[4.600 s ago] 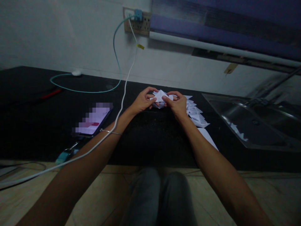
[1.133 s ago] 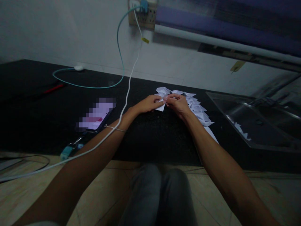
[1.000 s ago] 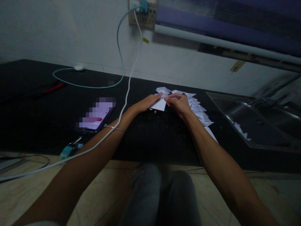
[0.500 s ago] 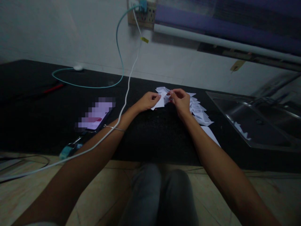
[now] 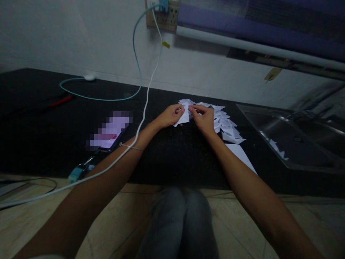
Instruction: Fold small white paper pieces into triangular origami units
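Head view: the phone (image 5: 114, 130) is pixelated on my end. Left hand (image 5: 171, 115) pinches the folded paper (image 5: 184, 118) over the tabletop (image 5: 172, 154); right hand (image 5: 204, 117) is at its edge, can't tell if gripping, blocking some white folded pieces (image 5: 227, 126).

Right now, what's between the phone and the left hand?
In the head view, the white cable crosses the gap between the phone and left hand, over the black countertop; whether it touches there, I can't tell.
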Demonstrator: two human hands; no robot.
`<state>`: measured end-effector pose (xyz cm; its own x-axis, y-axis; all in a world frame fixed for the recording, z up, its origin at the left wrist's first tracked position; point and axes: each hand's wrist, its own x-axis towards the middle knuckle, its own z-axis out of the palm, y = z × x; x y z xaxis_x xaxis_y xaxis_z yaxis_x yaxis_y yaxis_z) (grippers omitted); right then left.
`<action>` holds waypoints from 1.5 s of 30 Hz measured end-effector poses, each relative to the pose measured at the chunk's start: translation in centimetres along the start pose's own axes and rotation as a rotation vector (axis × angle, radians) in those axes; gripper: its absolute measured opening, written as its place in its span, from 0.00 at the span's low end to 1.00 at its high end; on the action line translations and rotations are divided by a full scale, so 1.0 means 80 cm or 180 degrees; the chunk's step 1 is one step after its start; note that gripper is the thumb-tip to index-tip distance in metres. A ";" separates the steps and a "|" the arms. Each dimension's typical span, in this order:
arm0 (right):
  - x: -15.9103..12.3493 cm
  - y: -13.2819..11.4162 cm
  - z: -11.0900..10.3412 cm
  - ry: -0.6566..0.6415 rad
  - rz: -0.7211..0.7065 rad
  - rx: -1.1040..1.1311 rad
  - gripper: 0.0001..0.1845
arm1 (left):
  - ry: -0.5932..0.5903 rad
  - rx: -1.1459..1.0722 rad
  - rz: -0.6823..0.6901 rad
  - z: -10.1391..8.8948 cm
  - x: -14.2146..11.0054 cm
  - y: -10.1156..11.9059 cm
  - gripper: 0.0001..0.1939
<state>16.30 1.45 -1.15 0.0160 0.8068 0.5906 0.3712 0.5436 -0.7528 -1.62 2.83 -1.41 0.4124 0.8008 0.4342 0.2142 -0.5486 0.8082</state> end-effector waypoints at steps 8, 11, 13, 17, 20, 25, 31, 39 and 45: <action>-0.003 0.004 0.009 -0.0090 0.0372 0.0322 0.18 | -0.0087 0.0073 0.0114 0.000 0.002 -0.006 0.13; -0.004 0.009 0.012 -0.0105 0.0463 0.0442 0.19 | -0.0148 0.0100 0.0136 -0.001 0.001 -0.005 0.15; -0.004 0.011 0.012 -0.0125 0.0561 0.0550 0.18 | -0.0183 0.0063 0.0114 -0.002 -0.001 -0.003 0.15; -0.003 0.011 0.010 -0.0182 0.0763 0.0783 0.14 | -0.0406 -0.0129 0.0018 -0.005 -0.005 0.008 0.18; -0.003 0.008 0.007 -0.0179 0.0835 0.0876 0.11 | -0.0515 -0.0183 -0.0002 -0.006 -0.009 0.018 0.19; -0.003 0.007 0.007 -0.0475 0.0728 0.0806 0.11 | -0.0311 -0.0104 -0.0094 -0.006 -0.009 0.019 0.19; -0.002 0.015 0.009 -0.0524 0.0669 0.0860 0.15 | 0.0058 -0.0093 0.0122 -0.006 -0.003 0.007 0.15; 0.000 -0.002 0.011 -0.0436 0.1166 0.1817 0.21 | 0.0445 -0.1069 -0.0300 -0.003 0.007 -0.003 0.13; -0.007 -0.024 0.010 -0.0788 0.1382 0.1891 0.14 | 0.0507 -0.2275 -0.0623 -0.012 0.006 0.007 0.15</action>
<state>14.88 0.16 -0.26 -0.1877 0.9661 0.1774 -0.1819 0.1433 -0.9728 -2.14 3.15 -0.38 0.2815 0.9223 0.2648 -0.3780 -0.1471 0.9140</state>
